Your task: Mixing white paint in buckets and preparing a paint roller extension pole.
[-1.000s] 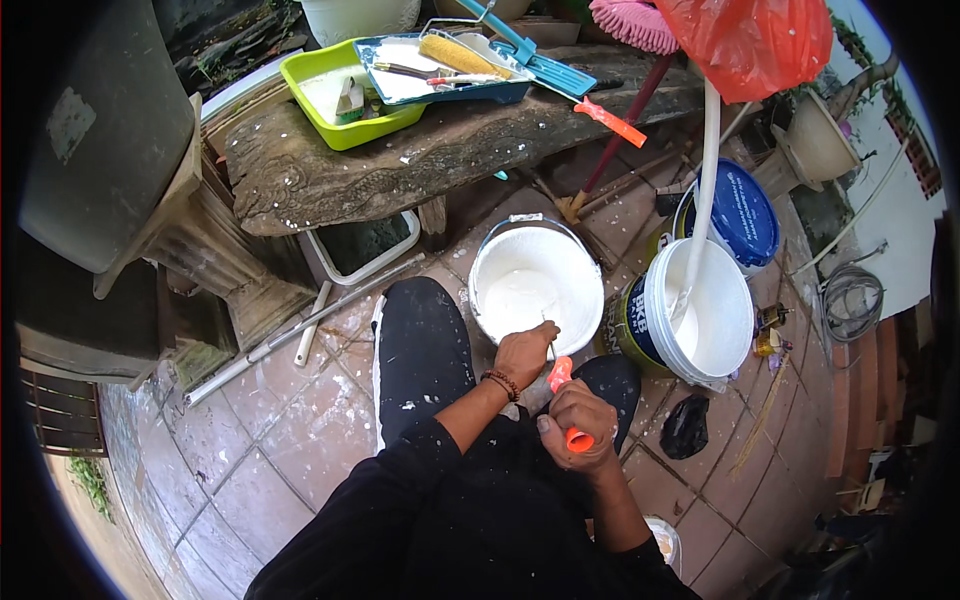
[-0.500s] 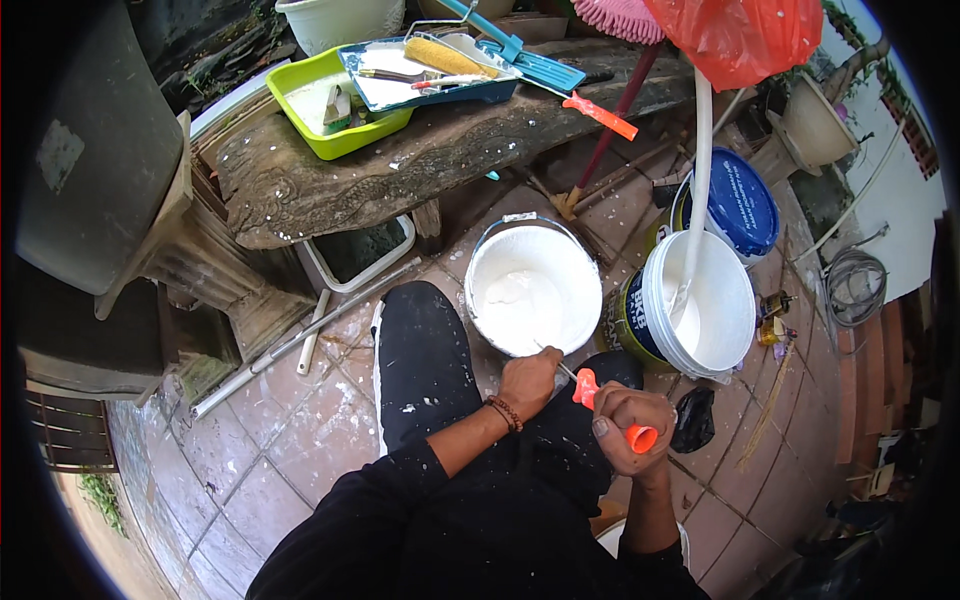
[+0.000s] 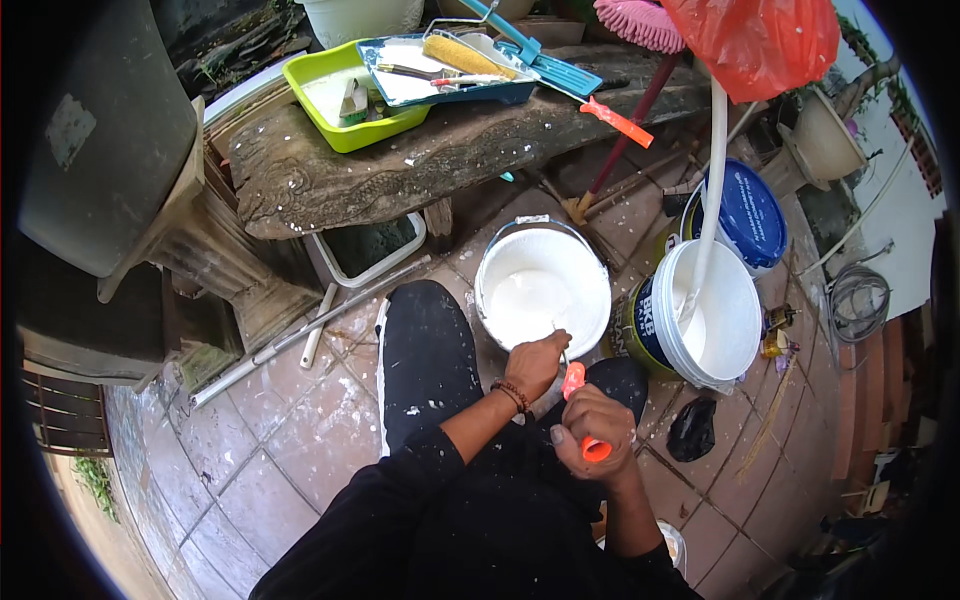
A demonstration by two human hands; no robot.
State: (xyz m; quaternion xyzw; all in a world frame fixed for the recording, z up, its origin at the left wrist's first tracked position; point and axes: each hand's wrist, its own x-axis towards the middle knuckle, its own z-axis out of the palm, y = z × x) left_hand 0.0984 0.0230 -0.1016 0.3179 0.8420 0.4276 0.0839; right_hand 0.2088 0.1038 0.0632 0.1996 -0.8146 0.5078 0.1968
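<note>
An orange-handled paint roller frame (image 3: 573, 380) with a thin metal rod lies between my two hands. My right hand (image 3: 600, 432) is wrapped round its handle, the hollow orange end pointing toward me. The fingers of my left hand (image 3: 538, 366) are closed on the rod at the near rim of a white bucket (image 3: 486, 318). White paint (image 3: 530, 300) lies inside this bucket, between my knees. I see no roller sleeve on the rod; its far end is partly hidden by my left hand.
A wooden bench (image 3: 330, 190) holds a green tray (image 3: 375, 135) and a blue tray (image 3: 515, 92) with a yellow roller (image 3: 465, 55) and brushes. At right stand a larger paint bucket (image 3: 650, 320) with a white pole (image 3: 712, 190) and a blue-lidded bucket (image 3: 750, 215). A black plastic bag (image 3: 692, 430) lies nearby.
My right hand has come leftward toward my left hand, and the roller frame now stands steeper, its rod pointing to the bucket. The view has shifted slightly.
</note>
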